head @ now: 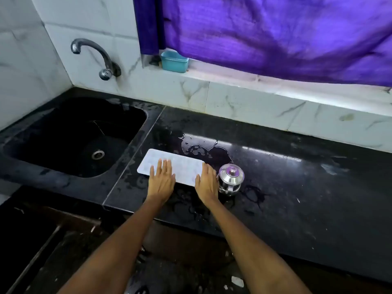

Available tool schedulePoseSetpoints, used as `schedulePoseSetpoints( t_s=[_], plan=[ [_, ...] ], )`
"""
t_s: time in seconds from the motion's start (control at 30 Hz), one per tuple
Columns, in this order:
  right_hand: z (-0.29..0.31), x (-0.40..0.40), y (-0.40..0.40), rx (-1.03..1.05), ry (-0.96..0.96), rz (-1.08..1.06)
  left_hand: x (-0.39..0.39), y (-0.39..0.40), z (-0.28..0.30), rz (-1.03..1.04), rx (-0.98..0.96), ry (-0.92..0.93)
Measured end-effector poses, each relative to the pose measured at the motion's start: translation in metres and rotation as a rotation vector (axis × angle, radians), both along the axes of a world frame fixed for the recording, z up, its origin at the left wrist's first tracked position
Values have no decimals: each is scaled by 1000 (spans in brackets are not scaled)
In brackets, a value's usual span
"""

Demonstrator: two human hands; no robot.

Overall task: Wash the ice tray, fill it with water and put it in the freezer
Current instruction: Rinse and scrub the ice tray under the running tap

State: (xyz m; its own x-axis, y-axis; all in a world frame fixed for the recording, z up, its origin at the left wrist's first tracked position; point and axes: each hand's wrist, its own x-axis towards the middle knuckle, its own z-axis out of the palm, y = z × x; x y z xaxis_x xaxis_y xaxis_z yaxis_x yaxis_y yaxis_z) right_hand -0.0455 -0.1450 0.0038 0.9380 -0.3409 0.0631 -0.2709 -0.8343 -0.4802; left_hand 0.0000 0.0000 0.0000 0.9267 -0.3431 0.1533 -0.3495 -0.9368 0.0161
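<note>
While flat on counter [275, 187] | white ice tray [182, 164] | left hand [162, 179], right hand [207, 183] press, fingers straight

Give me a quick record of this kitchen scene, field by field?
place: black counter beside a sink
tray: white ice tray flat on the counter
left hand: fingers straight, resting on the tray
right hand: resting on the tray's right end
nearby: small steel pot right of the tray; puddle behind it
tap: no water running
</note>
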Motion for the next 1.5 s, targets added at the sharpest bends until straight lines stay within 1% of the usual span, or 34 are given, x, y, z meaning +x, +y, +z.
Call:
schedulePoseSetpoints(
  t_s=[0.03,0.07,0.1,0.2,0.27,0.33,0.4,0.47,0.57,0.63,0.7,0.77,0.83,0.93,1.1,1.23,1.4,1.5],
  plan=[
    [1,2,4,49,54,-49,4,9,-6,16,-4,64],
    [2,4,10,92,88,-111,5,18,-4,28,-57,157],
    [0,6,15,134,116,-188,10,27,-6,48,-111,189],
    [0,19,30,272,185,-388,24,49,5,202,-287,264],
    [3,31,38,336,199,-499,38,62,11,265,-383,322],
    [4,40,42,390,202,-605,54,70,14,304,-488,334],
    [5,49,48,449,190,-681,69,76,19,373,-617,412],
    [8,56,52,534,155,-716,83,80,20,451,-673,516],
    [20,68,59,597,130,-691,102,94,21,539,-684,665],
    [31,84,58,586,129,-643,119,105,29,595,-806,714],
    [44,106,57,601,119,-574,141,114,40,619,-891,691],
    [59,133,58,594,99,-514,167,118,55,572,-896,654],
    [69,153,64,594,49,-504,185,124,67,517,-891,632],
    [73,188,80,561,-3,-472,212,137,73,498,-923,580],
    [73,237,109,511,37,-368,241,176,67,607,-1094,547],
    [70,278,134,509,143,-312,274,209,51,669,-1294,614],
    [58,331,176,539,246,-326,319,251,28,715,-1341,710],
    [59,369,203,571,283,-334,347,268,37,724,-1280,577]
  ],
)
